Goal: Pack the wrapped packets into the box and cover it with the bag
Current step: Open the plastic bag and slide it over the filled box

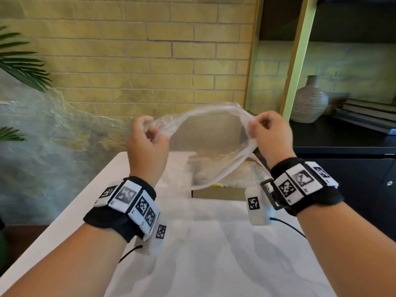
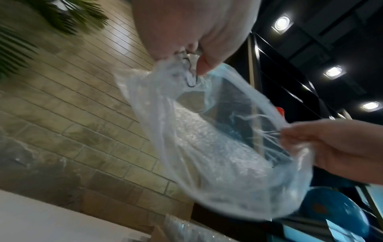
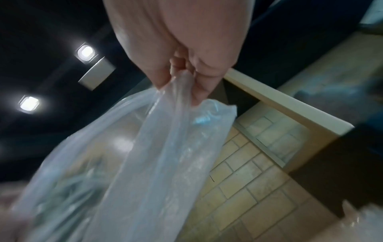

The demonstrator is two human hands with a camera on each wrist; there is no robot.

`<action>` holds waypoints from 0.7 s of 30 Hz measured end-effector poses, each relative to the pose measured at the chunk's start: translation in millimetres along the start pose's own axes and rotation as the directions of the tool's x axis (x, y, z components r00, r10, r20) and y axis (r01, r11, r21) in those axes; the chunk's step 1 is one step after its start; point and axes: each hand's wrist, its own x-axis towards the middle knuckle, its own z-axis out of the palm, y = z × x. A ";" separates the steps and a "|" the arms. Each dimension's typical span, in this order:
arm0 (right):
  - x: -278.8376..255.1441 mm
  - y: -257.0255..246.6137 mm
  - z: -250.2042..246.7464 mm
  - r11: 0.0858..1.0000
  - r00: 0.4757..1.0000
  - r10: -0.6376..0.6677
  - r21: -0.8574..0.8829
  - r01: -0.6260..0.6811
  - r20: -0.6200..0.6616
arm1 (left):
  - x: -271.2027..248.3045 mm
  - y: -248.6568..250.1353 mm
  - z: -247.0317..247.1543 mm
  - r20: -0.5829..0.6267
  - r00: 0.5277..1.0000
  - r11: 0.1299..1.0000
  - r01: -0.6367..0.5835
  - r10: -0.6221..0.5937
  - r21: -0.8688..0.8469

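At the left, the left hand [image 1: 147, 144] is raised above the white table [image 1: 214, 243], its fingers curled tight and pinching one side of the mouth of the clear plastic bag [image 1: 205, 133]. In the left wrist view the thumb [image 2: 207, 63] presses bunched film against the curled fingers. The bag's mouth is stretched wide between both hands, held in the air over the far end of the table, its lower rim sagging toward the cardboard box [image 1: 218, 192]. The box sits at the table's far right corner, open, with wrapped packets [image 1: 205, 168] seen blurrily inside through the film. At the right, the right hand [image 1: 271, 133] grips the opposite side of the mouth, fingers closed round gathered plastic.
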 end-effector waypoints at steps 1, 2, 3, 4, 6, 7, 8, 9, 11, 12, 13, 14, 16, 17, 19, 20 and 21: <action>-2.5 0.1 -3.6 0.993 0.999 0.035 0.112 -0.031 -0.028 | -0.5 -3.6 -3.6 0.012 0.999 0.998 0.043 -0.044 0.048; -6.1 -0.1 -5.6 0.977 0.997 0.070 0.204 -0.061 -0.036 | -2.0 -6.9 -6.9 0.049 0.994 0.990 0.096 -0.101 0.101; -11.0 -0.7 -6.5 0.967 0.995 0.095 0.241 -0.083 -0.039 | -3.8 -11.4 -9.2 0.087 0.984 0.979 0.143 -0.156 0.144; -16.5 -1.8 -6.4 0.970 0.993 0.106 0.225 -0.094 -0.044 | -6.0 -13.7 -10.7 0.118 0.970 0.969 0.191 -0.211 0.159; -27.5 -4.7 -3.8 0.984 0.994 0.095 0.159 -0.085 -0.060 | -11.5 -7.6 -11.5 0.143 0.943 0.953 0.292 -0.301 0.081; -33.6 -7.7 -2.1 0.987 0.995 0.082 0.146 -0.073 -0.052 | -14.6 -1.2 -11.2 0.168 0.927 0.940 0.341 -0.336 -0.001; -40.2 -12.0 -0.2 0.987 0.998 0.065 0.150 -0.060 -0.028 | -17.7 5.5 -10.2 0.200 0.910 0.920 0.384 -0.362 -0.079; -46.7 -17.2 2.1 0.985 0.999 0.050 0.166 -0.051 0.012 | -21.2 13.1 -8.2 0.236 0.896 0.900 0.413 -0.375 -0.141; -60.2 -30.9 6.2 0.978 0.991 0.030 0.203 -0.056 0.128 | -30.3 31.6 -4.2 0.341 0.868 0.873 0.444 -0.362 -0.204; -66.6 -37.7 8.0 0.971 0.980 0.015 0.230 -0.062 0.199 | -34.7 40.2 -2.9 0.400 0.849 0.863 0.455 -0.345 -0.222; -72.5 -44.2 9.5 0.961 0.965 0.002 0.266 -0.075 0.264 | -39.4 48.9 -2.9 0.457 0.825 0.844 0.476 -0.331 -0.248; -78.6 -50.7 9.7 0.944 0.948 -0.002 0.313 -0.103 0.319 | -44.2 56.3 -4.3 0.514 0.797 0.815 0.507 -0.318 -0.281; -87.9 -57.6 7.2 0.913 0.925 0.005 0.375 -0.159 0.380 | -52.2 64.1 -9.2 0.590 0.758 0.748 0.556 -0.278 -0.363; -91.2 -58.8 5.2 0.905 0.921 0.015 0.387 -0.178 0.389 | -56.5 67.0 -12.6 0.616 0.747 0.727 0.565 -0.251 -0.389; -97.5 -59.7 1.0 0.873 0.912 0.042 0.428 -0.231 0.408 | -65.5 67.4 -18.5 0.640 0.742 0.732 0.546 -0.198 -0.407; -100.4 -60.2 -0.8 0.848 0.906 0.052 0.460 -0.262 0.421 | -69.8 67.8 -20.1 0.643 0.744 0.738 0.534 -0.180 -0.412; -103.7 -60.6 -2.7 0.827 0.900 0.059 0.484 -0.287 0.432 | -74.4 70.1 -22.3 0.639 0.751 0.742 0.522 -0.166 -0.421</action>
